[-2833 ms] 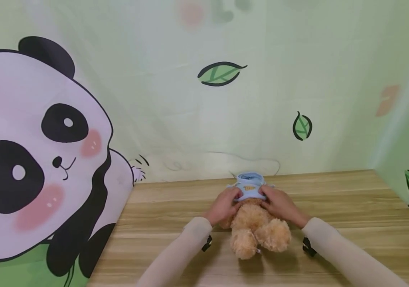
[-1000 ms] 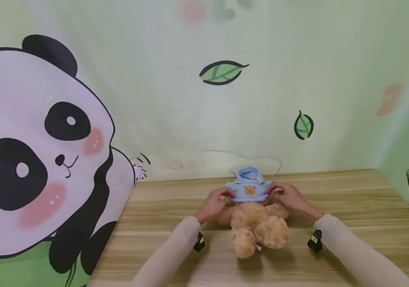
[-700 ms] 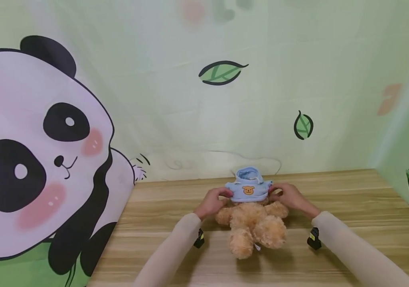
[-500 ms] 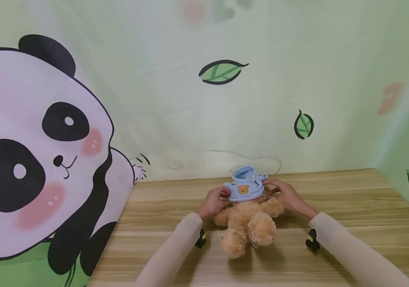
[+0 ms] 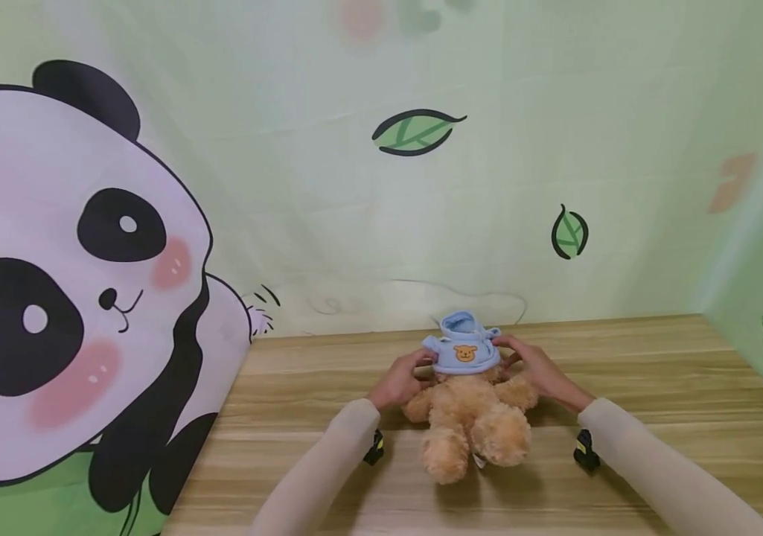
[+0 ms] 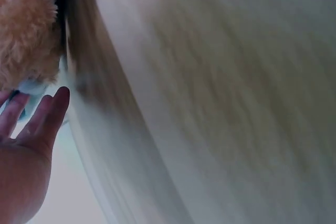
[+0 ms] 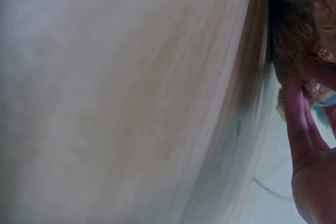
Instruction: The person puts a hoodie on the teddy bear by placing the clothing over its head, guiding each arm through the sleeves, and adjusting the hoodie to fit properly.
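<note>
A fluffy light-brown teddy bear (image 5: 464, 406) lies on its back in the head view, feet toward me. A small light-blue hoodie (image 5: 449, 359), printed with a bear face, covers its head; the neck opening points to the wall. My left hand (image 5: 400, 381) holds the hoodie at its left side, by the sleeve. At the right side, my right hand (image 5: 535, 370) holds it near the hem, index finger on top. Fur of the bear (image 7: 310, 30) lies against several fingers in the right wrist view. The bear's face is hidden.
A wood-grain table (image 5: 314, 372) carries the bear. Behind it hangs a pale green backdrop (image 5: 314, 223) with a large panda print (image 5: 147, 357) at left and leaf prints. A black device (image 5: 585, 450) hangs at the right wrist, another (image 5: 374, 448) at the left.
The hoodie was first bunched under my hands, then spread by its sleeves. My right hand has since shifted inward toward the hem; bear and hoodie swung left, then back right.
</note>
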`<state>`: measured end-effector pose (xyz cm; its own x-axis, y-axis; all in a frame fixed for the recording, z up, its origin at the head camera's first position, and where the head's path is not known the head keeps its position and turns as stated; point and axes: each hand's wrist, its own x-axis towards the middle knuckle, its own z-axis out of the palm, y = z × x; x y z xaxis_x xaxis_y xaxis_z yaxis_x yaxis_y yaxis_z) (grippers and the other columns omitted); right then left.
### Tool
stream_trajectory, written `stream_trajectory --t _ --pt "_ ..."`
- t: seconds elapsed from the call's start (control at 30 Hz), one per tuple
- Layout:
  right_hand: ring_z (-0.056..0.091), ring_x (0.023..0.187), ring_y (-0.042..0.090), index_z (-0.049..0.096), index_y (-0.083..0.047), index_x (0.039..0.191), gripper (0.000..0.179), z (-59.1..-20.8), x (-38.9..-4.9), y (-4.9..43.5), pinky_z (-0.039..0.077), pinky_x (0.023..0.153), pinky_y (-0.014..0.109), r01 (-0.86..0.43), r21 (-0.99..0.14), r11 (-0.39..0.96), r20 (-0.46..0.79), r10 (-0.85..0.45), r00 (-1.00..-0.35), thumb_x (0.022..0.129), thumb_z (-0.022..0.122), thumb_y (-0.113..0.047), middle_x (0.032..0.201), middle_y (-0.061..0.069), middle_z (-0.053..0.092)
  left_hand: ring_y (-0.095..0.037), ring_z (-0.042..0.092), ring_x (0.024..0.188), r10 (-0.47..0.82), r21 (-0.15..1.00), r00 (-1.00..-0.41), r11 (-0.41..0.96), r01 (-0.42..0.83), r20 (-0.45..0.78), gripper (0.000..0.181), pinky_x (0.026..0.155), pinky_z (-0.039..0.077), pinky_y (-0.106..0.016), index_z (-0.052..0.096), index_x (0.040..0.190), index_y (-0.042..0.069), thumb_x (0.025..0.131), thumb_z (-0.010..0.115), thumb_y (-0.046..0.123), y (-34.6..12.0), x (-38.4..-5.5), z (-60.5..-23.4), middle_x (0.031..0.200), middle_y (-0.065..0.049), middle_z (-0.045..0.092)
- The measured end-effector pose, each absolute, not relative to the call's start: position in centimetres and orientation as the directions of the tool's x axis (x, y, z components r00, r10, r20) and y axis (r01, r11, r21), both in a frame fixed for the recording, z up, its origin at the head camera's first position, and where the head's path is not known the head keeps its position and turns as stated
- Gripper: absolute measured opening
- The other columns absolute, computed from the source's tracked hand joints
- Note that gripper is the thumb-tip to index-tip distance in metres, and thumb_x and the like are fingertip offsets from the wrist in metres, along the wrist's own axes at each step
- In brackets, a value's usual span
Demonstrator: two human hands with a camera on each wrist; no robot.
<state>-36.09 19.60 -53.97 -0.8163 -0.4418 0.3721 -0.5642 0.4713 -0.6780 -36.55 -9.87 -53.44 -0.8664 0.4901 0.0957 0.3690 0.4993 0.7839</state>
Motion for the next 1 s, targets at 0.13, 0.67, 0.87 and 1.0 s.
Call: stream_trajectory --t 0.13,0.67,0.87,1.0 --pt "0.066 0.081 0.024 0.051 0.001 0.123 0.050 -54.1 -36.3 19.5 0.054 0.074 0.035 -0.549 -0.686 0.477 0.348 -0.447 -0.824 0.079 0.074 0.007 0.128 0.027 0.055 -0.034 0.057 0.125 0.527 0.730 -0.844 0.536 0.424 0.103 0.052 0.100 0.051 -0.038 0.049 0.120 0.005 0.077 0.063 -0.020 -9.3 -36.8 -53.4 0.138 -0.018 0.053" --pt "0.059 0.074 0.011 0.051 0.000 0.124 0.039 -53.8 -36.3 18.7 0.050 0.067 0.024 -0.500 -0.741 0.448 0.308 -0.434 -0.846 0.088 0.061 0.011 0.124 0.025 0.057 -0.028 0.061 0.113 0.533 0.621 -0.834 0.608 0.495 0.142 0.038 0.096 0.050 -0.037 0.045 0.110 0.006 0.083 0.068 -0.008 -8.6 -37.1 -53.1 0.127 -0.016 0.058" --pt "0.054 0.069 0.009 0.054 -0.005 0.113 0.024 -54.1 -36.5 18.5 0.046 0.066 0.022 -0.469 -0.732 0.494 0.293 -0.393 -0.872 0.095 0.048 0.008 0.103 0.014 0.063 -0.027 0.064 0.101 0.541 0.614 -0.826 0.601 0.512 0.159 0.033 0.087 0.053 -0.031 0.045 0.111 0.004 0.086 0.066 -0.006 -8.3 -36.9 -53.1 0.120 -0.017 0.059" --pt "0.056 0.068 0.009 0.054 -0.006 0.114 0.027 -54.1 -36.6 18.6 0.047 0.067 0.025 -0.498 -0.662 0.560 0.306 -0.405 -0.862 0.091 0.053 0.009 0.106 0.013 0.065 -0.028 0.064 0.101 0.539 0.607 -0.825 0.603 0.517 0.167 0.033 0.087 0.053 -0.033 0.046 0.110 0.003 0.085 0.066 -0.007 -8.2 -37.0 -53.2 0.117 -0.017 0.060"
